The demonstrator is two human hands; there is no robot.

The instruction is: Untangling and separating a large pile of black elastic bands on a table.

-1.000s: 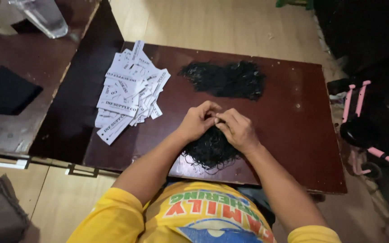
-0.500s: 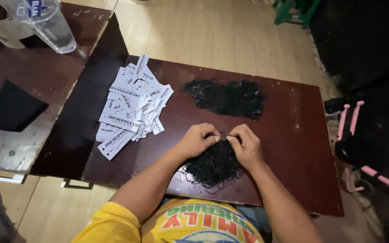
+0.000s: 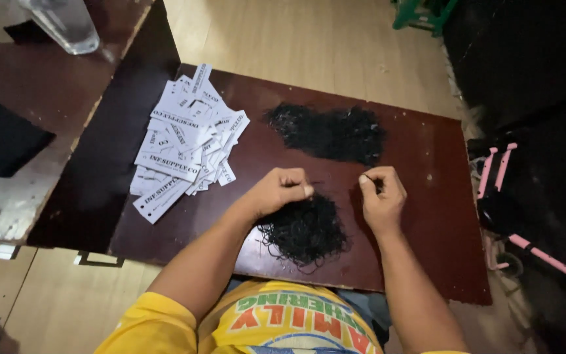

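You are looking down from the head camera at a dark brown board laid over a pale wooden floor, with a second, worn table off its left edge and deep shadow to its right.

Take the board as your reference. Near its front edge, just ahead of your yellow shirt, lies a loose tangle of thin black loops, the near pile. Your left hand sits at the pile's upper left rim, fingers curled in and thumb pressed to the forefinger; something thin and black seems pinched there, though it is too fine to be sure. Your right hand hovers just right of the pile's top, clear of it, thumb and forefinger closed on a thin black strand. The two hands are apart, with bare board between them above the pile.

Further back on the board, beyond both hands, a flatter far pile of the same black stuff spreads out, well apart from the near one. At the board's back left corner a heap of white paper tags with dark print fans out, some hanging toward the left edge.

On the worn table stands a clear plastic bottle, and a black cloth lies nearer you. Right of the board, a pink-framed thing shows dimly in the dark.
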